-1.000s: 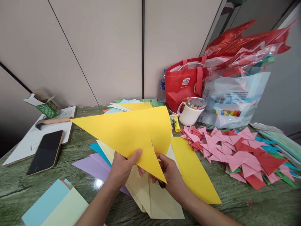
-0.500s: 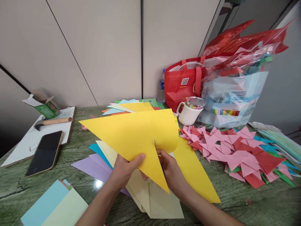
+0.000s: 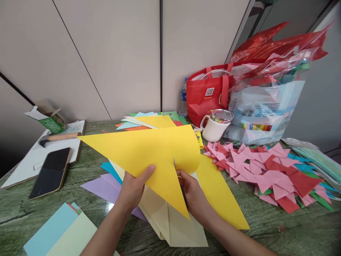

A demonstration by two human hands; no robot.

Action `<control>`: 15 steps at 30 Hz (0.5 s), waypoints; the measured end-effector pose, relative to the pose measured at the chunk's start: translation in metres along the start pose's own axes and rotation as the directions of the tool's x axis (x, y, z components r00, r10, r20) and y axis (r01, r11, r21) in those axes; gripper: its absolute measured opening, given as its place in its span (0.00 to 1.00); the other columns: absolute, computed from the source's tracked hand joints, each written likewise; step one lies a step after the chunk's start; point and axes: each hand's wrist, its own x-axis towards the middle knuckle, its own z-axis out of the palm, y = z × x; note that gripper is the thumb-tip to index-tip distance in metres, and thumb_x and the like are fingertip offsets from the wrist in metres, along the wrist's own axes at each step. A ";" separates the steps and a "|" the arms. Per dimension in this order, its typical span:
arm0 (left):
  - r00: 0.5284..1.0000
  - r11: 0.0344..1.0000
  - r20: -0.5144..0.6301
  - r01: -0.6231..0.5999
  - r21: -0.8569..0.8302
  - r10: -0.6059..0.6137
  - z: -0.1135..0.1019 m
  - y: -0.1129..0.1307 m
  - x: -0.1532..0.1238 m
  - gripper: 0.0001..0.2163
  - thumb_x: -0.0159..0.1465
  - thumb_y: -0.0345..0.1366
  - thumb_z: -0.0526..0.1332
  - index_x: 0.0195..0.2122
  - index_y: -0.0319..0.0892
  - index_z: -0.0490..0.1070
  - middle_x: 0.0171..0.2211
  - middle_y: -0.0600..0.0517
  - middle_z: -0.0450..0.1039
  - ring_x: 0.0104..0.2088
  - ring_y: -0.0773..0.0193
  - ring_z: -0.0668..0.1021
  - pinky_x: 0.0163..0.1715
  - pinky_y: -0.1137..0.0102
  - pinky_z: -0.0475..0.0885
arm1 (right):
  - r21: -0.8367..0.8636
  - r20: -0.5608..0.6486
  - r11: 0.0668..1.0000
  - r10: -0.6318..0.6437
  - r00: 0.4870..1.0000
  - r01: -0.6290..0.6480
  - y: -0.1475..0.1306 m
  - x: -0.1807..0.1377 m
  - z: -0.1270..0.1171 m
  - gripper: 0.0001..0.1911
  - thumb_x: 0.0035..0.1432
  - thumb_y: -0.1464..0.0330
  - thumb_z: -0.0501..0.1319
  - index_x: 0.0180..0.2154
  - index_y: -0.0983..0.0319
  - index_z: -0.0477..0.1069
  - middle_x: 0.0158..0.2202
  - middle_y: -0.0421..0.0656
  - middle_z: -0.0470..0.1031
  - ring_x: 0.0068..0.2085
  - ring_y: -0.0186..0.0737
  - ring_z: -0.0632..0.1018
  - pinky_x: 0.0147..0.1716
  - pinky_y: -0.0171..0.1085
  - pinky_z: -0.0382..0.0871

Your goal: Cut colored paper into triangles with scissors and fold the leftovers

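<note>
My left hand pinches the lower left edge of a yellow paper sheet, thumb on top and fingers beneath. The sheet is lifted above the table, and its right part curls over. My right hand is closed around scissors, mostly hidden by the hand and paper. Their thin blade tip shows at a cut running up into the sheet. Below lie cream paper, purple paper and another yellow sheet, lying flat beside my right hand.
Folded pink and red paper pieces are heaped at right. Behind them stand a white mug, a red bag and a clear plastic bag. A phone and hammer lie left; folded paper is at front left.
My left hand has slid left along the sheet's lower edge. The yellow sheet has shifted slightly left, while my right hand with the scissors stays nearly in place.
</note>
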 end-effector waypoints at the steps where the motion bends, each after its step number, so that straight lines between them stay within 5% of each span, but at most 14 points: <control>1: 1.000 0.999 0.000 -0.016 0.033 0.016 -0.002 -0.002 0.000 0.29 0.50 0.40 0.69 0.53 0.43 0.66 0.49 0.44 0.74 0.51 0.49 0.73 0.49 0.59 0.70 | -0.004 -0.001 1.000 -0.002 1.000 0.002 0.001 0.000 0.000 0.20 0.35 0.64 0.74 0.29 0.60 0.66 0.31 0.43 0.79 0.35 0.44 0.79 0.33 0.38 0.72; 7: 0.999 0.986 -0.001 -0.042 0.159 0.043 -0.011 -0.011 0.003 0.27 0.52 0.42 0.68 0.52 0.41 0.68 0.48 0.42 0.74 0.53 0.48 0.71 0.51 0.58 0.69 | -0.013 -0.002 1.000 0.002 1.000 -0.002 0.000 0.000 -0.001 0.19 0.36 0.66 0.73 0.29 0.60 0.67 0.29 0.42 0.79 0.35 0.45 0.79 0.32 0.38 0.72; 15: 1.000 0.996 0.012 -0.002 0.085 0.001 -0.005 -0.005 0.002 0.25 0.50 0.43 0.69 0.49 0.40 0.70 0.48 0.43 0.75 0.51 0.49 0.73 0.48 0.60 0.71 | 0.025 0.014 0.999 0.043 0.999 -0.043 0.000 -0.001 -0.001 0.18 0.36 0.65 0.73 0.29 0.59 0.68 0.28 0.42 0.79 0.36 0.47 0.79 0.32 0.39 0.73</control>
